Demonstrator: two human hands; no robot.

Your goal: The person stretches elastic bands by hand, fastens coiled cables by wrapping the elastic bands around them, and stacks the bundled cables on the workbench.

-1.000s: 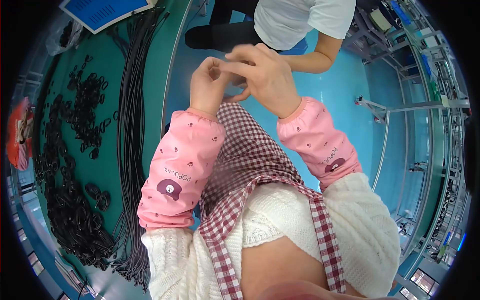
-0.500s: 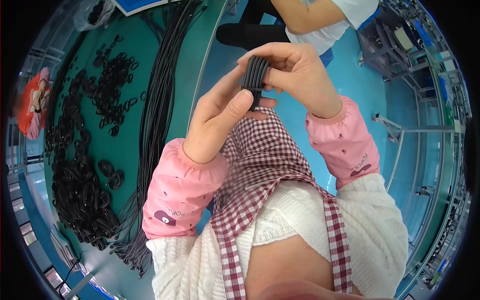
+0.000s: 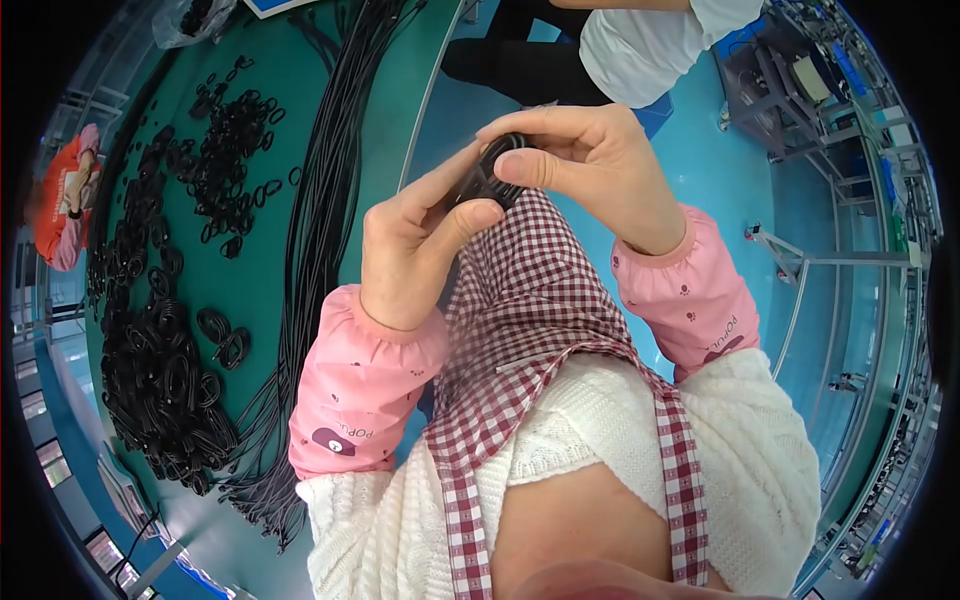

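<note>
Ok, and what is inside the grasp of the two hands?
A black coiled cable sits between the left hand and the right hand. The right thumb covers part of it; the cable's far side is hidden.

Pink printed sleeves (image 3: 365, 385), burgundy-checked apron (image 3: 535, 285).

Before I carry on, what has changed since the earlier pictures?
The coiled cable, its parallel strands facing the camera half a second ago, has been turned so its loops show. The left hand and right hand still hold it. The heaped coils and long cables look unchanged.
</note>
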